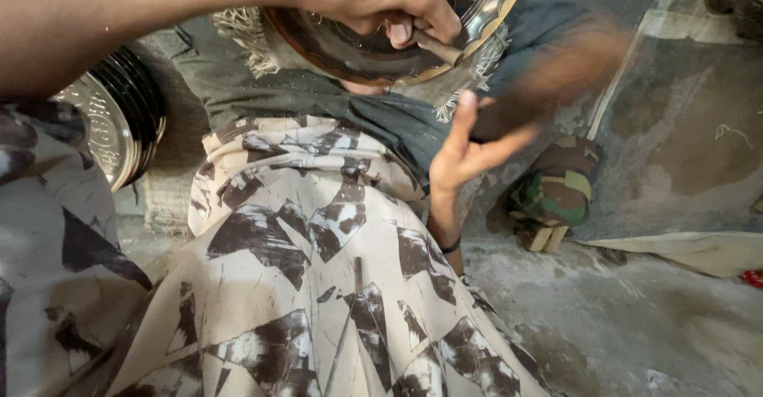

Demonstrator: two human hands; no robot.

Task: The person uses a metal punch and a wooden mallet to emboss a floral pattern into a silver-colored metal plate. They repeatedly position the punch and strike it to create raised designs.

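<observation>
- Lying at twelve o'clock on a dark lap: round metal plate point(477, 0), looking stiff, shiny, maybe slippery; best gripping by the rim.
- Pinching a small tool point(435, 46) on the plate: left hand point(381, 0).
- Spreading open at three o'clock, holding nothing: right hand point(469, 154).

A rough grey concrete floor point(636, 317) carries a camouflage cloth bundle point(556, 186), a flat grey mat point(691, 127), a pale sheet point(699, 250) and a stack of engraved metal plates point(119, 127)

A stack of metal plates point(119, 127) sits beside a camouflage bundle point(560, 186).
</observation>
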